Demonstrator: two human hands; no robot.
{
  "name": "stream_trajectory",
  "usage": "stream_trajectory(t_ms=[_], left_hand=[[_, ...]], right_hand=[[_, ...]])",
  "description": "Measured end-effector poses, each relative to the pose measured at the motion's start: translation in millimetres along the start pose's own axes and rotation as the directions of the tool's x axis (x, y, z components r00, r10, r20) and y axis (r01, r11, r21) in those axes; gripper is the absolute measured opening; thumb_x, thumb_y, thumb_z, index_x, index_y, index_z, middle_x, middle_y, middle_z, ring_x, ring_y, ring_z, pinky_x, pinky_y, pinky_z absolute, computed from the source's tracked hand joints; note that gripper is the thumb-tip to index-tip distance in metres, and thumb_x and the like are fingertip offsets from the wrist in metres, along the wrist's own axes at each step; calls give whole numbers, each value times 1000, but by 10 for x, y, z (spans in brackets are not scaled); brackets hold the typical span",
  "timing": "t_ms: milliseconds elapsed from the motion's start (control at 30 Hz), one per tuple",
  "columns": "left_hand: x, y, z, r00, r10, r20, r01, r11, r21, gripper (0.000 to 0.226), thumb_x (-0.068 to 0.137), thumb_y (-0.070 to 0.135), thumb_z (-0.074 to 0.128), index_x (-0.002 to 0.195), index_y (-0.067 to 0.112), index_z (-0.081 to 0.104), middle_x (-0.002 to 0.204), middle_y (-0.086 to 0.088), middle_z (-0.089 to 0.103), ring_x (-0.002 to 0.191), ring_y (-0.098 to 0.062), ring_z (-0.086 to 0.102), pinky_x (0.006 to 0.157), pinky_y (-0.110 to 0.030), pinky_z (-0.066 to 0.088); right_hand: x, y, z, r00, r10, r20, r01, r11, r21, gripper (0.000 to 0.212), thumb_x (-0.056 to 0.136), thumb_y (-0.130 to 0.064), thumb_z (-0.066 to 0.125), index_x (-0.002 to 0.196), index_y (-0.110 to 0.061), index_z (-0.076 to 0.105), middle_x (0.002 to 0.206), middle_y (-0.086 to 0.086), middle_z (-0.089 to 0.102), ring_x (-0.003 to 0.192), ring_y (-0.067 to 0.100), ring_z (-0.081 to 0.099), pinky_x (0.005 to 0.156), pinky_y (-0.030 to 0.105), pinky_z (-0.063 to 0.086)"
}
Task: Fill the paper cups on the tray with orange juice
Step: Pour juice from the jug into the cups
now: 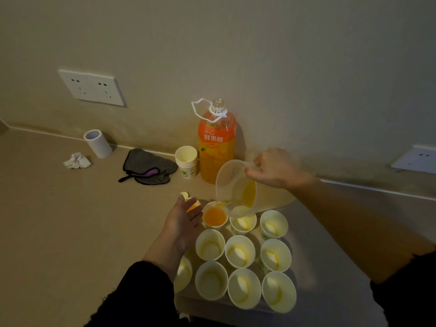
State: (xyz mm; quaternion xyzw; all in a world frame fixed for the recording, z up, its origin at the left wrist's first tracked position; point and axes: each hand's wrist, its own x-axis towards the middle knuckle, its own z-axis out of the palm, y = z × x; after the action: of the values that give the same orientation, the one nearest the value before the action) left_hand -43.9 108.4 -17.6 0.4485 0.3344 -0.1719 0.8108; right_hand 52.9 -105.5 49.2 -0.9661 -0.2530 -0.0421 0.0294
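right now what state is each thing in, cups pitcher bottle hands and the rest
pitcher, tilted, pouring juice
right hand, grips the pitcher handle
left hand, open beside the cup being filled
cup under the spout, upright, partly filled
other tray cups, upright, only traces of juice
juice bottle, upright, cap off
spare cup stack, nested, upright
tissue, crumpled
paper roll, standing on end
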Motion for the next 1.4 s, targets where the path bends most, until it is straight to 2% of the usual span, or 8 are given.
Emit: stream_trajectory(t_ms=[167, 300, 700, 800, 867, 933, 1067, 1400], left_hand=[[25, -71, 169, 1000, -11, 25, 10, 1000, 29, 58, 101, 49, 23, 140, 11, 42, 147, -17, 39, 141, -28, 28, 117, -42, 13], [-1, -167, 285, 998, -48, 51, 46, 998, 47, 60, 100, 51, 24, 140, 10, 41, 148, -18, 37, 141, -29, 27, 115, -41, 15], [-60, -262, 390, 989, -135, 64, 137, 990, -30, 67, 98, 54, 28, 147, 8, 30, 152, -19, 28, 143, -31, 23, 116, -41, 15], [-64, -272, 388, 988, -141, 58, 143, 989, -33, 65, 99, 51, 28, 147, 8, 29, 153, -19, 27, 143, -30, 21, 117, -41, 15], [-66, -278, 381, 987, -148, 58, 150, 988, -27, 66, 99, 52, 27, 147, 8, 28, 153, -18, 27, 144, -30, 21, 118, -41, 14], [-64, -282, 376, 986, -158, 59, 159, 987, -19, 67, 99, 54, 26, 147, 8, 28, 153, -18, 27, 144, -30, 21, 117, -41, 14], [-58, -279, 364, 984, -167, 56, 169, 985, -23, 66, 99, 53, 25, 147, 7, 29, 152, -19, 28, 143, -31, 21, 115, -41, 16], [-54, -248, 337, 984, -169, 63, 171, 985, -26, 65, 99, 52, 25, 144, 7, 33, 151, -20, 31, 142, -31, 24, 115, -42, 17]], right_hand=[[-114, 179, -103, 997, 73, 13, -74, 993, 89, 58, 60, -70, 15, 44, -17, 33, 45, -1, 30, 44, 13, 31, 45, 28, 19], [-213, 291, -131, 993, 117, 25, -119, 989, 84, 54, 58, -66, 17, 44, -16, 31, 45, 0, 27, 44, 16, 29, 45, 28, 19], [-440, 447, -50, 987, 125, 99, -118, 990, -73, 64, 57, -69, 10, 48, -12, 37, 47, 4, 36, 54, 25, 42, 47, 28, 22], [-465, 437, -44, 987, 109, 115, -97, 990, -105, 65, 65, -71, 15, 50, -13, 39, 50, 3, 35, 59, 26, 43, 49, 29, 22], [-469, 411, -54, 988, 100, 121, -85, 989, -120, 63, 81, -67, 30, 57, -11, 48, 53, 4, 39, 63, 27, 45, 52, 29, 24], [-462, 379, -63, 990, 90, 109, -73, 986, -152, 57, 89, -58, 41, 69, -8, 61, 63, 10, 51, 69, 30, 51, 56, 29, 28], [-424, 335, -52, 996, 51, 76, -34, 977, -211, 58, 89, -58, 41, 79, -8, 68, 81, 16, 66, 80, 31, 61, 59, 29, 33], [-378, 282, -60, 994, 51, 93, -31, 979, -202, 59, 89, -59, 40, 77, -8, 67, 80, 16, 65, 80, 31, 61, 60, 30, 34]])
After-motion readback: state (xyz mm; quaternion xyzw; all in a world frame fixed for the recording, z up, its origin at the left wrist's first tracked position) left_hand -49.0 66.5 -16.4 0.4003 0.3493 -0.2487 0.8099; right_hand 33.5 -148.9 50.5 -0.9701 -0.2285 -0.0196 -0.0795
